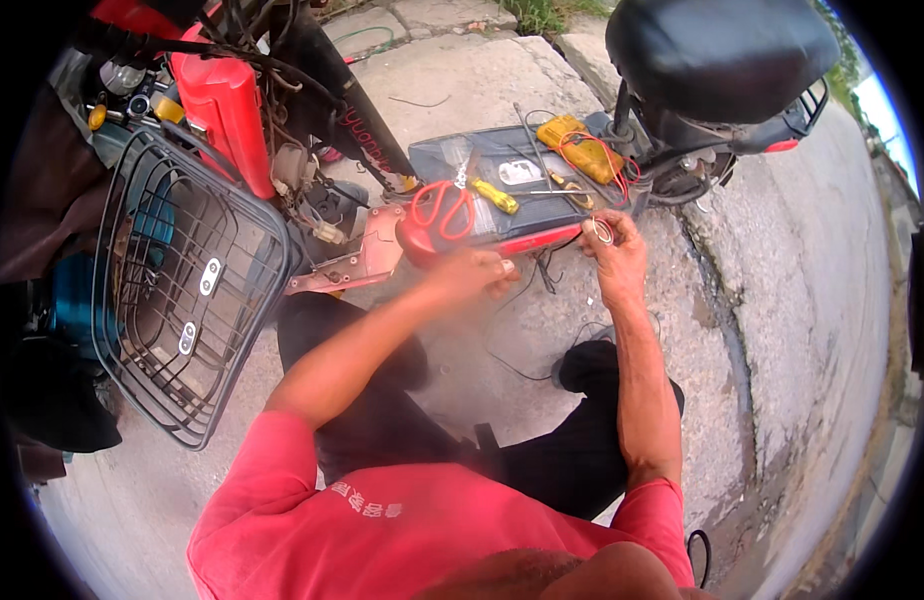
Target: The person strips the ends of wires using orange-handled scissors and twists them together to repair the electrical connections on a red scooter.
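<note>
My right hand pinches a small coil of thin wire at the right end of the scooter's footboard. My left hand is closed in front of the footboard's red edge, its fingers curled and slightly blurred. What it holds, if anything, cannot be made out. On the footboard lie red-handled scissors, a yellow-handled screwdriver and pliers. Farther back sits a yellow multimeter with red leads bunched beside it.
A black wire basket stands at the left, by the scooter's opened front with its red panel and exposed wiring. The black seat rises at the far right. Loose dark wires hang below the footboard over cracked concrete.
</note>
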Action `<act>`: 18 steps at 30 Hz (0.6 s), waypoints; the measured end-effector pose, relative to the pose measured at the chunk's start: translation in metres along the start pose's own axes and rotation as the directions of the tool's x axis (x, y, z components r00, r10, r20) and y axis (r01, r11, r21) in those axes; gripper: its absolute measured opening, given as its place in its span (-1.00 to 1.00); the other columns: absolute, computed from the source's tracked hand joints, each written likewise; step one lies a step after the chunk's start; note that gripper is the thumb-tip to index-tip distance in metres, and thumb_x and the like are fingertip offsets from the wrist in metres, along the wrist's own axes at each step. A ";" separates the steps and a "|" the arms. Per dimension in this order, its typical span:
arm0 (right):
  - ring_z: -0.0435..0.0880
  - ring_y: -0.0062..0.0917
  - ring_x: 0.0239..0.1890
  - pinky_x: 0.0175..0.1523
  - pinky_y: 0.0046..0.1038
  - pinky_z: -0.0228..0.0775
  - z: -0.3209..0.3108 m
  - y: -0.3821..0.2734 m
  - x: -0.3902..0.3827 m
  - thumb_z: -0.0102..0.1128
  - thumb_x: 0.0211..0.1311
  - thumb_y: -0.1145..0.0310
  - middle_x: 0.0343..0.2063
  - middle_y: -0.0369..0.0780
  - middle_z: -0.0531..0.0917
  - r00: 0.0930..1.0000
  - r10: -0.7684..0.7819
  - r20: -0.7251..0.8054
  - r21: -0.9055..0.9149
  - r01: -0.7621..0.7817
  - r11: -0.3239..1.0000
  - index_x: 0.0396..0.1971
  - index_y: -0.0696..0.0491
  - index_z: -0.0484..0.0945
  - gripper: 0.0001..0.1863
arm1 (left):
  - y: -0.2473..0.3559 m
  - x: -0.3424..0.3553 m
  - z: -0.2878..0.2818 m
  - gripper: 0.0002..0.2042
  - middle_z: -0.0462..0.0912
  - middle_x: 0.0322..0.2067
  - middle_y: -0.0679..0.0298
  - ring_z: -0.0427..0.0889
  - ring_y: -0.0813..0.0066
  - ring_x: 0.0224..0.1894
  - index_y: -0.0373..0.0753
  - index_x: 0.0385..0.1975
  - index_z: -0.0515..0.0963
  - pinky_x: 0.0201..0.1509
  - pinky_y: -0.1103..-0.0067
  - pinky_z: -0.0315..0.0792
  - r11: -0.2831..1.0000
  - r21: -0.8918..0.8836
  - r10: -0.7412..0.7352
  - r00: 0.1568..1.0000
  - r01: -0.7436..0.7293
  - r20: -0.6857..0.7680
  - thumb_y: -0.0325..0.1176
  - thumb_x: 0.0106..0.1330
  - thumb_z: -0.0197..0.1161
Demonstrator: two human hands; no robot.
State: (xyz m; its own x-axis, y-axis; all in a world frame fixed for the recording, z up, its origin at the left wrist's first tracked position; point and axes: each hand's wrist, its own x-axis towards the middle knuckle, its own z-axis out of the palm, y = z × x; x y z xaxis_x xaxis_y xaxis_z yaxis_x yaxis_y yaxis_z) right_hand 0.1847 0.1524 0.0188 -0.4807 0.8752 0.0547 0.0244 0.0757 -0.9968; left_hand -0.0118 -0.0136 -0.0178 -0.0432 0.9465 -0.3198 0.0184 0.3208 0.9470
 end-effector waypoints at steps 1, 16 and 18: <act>0.59 -0.67 -0.30 -0.19 -0.57 0.46 0.003 -0.007 -0.014 0.34 0.22 0.43 -0.35 -0.33 0.64 1.000 0.016 0.013 0.017 -0.016 1.000 -0.19 0.13 0.60 -0.81 | -0.005 0.001 0.009 -0.53 0.67 -0.32 0.25 0.64 0.51 -0.28 -0.35 -0.09 0.62 -0.22 0.55 0.48 0.996 -0.089 -0.017 0.999 0.021 0.042 0.01 0.50 0.03; 0.70 -0.45 -0.26 -0.09 -0.38 0.54 0.032 -0.037 -0.091 0.33 0.18 0.38 -0.27 -0.21 0.71 0.510 -0.030 0.860 -0.153 0.313 0.937 -0.19 0.12 0.64 -0.78 | -0.017 0.008 0.023 -0.75 0.64 -0.35 0.15 0.65 0.40 -0.28 -0.35 -0.23 0.57 -0.18 0.48 0.56 0.893 -0.284 -0.295 0.930 0.350 0.219 -0.27 0.47 0.08; 0.71 -0.41 -0.22 -0.04 -0.35 0.53 0.015 -0.041 -0.072 0.29 0.20 0.34 -0.23 -0.19 0.73 0.587 0.143 0.796 -0.377 0.298 0.877 -0.15 0.12 0.65 -0.75 | -0.033 0.015 0.016 -0.74 0.66 -0.33 0.17 0.64 0.43 -0.26 -0.37 -0.22 0.59 -0.12 0.50 0.54 0.953 -0.212 -0.163 0.957 0.216 0.240 -0.27 0.46 0.09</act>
State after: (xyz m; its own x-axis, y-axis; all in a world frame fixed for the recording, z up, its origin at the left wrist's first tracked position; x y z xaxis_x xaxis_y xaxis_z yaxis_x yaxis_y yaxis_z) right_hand 0.2049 0.0790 0.0546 -0.9770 0.1444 -0.1568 0.2091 0.5072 -0.8361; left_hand 0.0028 -0.0089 -0.0543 0.1950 0.8619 -0.4680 -0.2036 0.5023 0.8404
